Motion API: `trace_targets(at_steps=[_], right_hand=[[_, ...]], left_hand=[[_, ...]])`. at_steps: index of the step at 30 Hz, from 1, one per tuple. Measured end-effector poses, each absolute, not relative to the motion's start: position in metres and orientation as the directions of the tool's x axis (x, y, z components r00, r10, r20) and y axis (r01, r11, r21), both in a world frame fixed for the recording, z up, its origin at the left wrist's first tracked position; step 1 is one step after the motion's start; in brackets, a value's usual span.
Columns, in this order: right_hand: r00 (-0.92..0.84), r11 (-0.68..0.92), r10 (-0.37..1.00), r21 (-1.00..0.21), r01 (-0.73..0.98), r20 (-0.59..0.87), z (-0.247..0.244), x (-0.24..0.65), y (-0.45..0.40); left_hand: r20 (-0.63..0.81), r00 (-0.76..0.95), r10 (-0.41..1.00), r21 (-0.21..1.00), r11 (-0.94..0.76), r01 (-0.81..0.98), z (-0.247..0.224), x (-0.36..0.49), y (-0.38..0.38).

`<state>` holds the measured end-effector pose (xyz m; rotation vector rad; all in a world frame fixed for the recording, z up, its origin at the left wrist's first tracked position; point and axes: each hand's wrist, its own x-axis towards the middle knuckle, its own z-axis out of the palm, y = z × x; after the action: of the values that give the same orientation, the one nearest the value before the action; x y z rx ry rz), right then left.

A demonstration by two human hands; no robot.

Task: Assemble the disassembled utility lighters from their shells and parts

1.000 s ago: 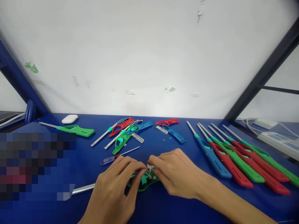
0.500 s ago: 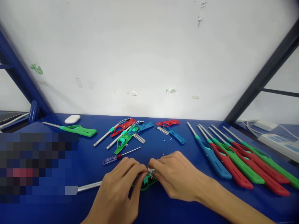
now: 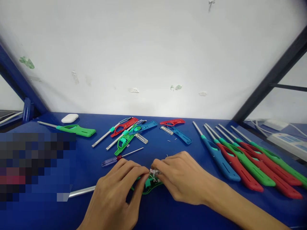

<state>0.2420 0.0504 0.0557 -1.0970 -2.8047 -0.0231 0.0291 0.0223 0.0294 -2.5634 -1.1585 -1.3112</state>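
Observation:
Low in the middle of the head view lies a green lighter housing (image 3: pixel 146 191), open, with a teal part and thin wires in it; its metal tube (image 3: pixel 82 191) runs out to the left, partly behind my left hand (image 3: pixel 117 191). That hand's thumb and index finger are pinched together at the wires; what is between them is too small to name. My right hand (image 3: pixel 183 179) has its thumb and fingers closed on a small clear part (image 3: pixel 155 172) over the housing. The two hands' fingertips nearly meet.
Beyond the hands lie a screwdriver (image 3: pixel 111 161), red, green and blue half shells (image 3: pixel 144 127), clear tanks (image 3: pixel 141 138) and tiny screws. Several whole lighters (image 3: pixel 223 163) fan out at right. A green lighter (image 3: pixel 80 130) and white case (image 3: pixel 70 118) are at back left.
The camera view has shifted slightly. The clear part shows a little more between the fingertips, while both hands keep their pinch over the green housing.

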Motion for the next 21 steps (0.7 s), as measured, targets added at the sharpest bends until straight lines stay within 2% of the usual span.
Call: trace_targets(at_steps=[7, 13, 18, 21], right_hand=[[-0.730, 0.738, 0.673, -0.050, 0.673, 0.117, 0.055, 0.237, 0.047], [-0.640, 0.653, 0.757, -0.108, 0.750, 0.134, 0.057, 0.242, 0.052], [-0.625, 0.631, 0.775, -0.171, 0.756, 0.096, 0.066, 0.246, 0.049], [-0.612, 0.614, 0.787, -0.199, 0.764, 0.079, 0.070, 0.248, 0.045]], left_hand=[[0.713, 0.394, 0.580, 0.282, -0.751, 0.597, 0.031, 0.028, 0.022], [0.654, 0.424, 0.627, 0.082, -0.616, 0.783, 0.038, 0.004, 0.019], [0.601, 0.479, 0.640, -0.021, -0.587, 0.810, 0.040, -0.026, 0.022], [0.581, 0.500, 0.643, -0.041, -0.590, 0.806, 0.042, -0.032, 0.026]])
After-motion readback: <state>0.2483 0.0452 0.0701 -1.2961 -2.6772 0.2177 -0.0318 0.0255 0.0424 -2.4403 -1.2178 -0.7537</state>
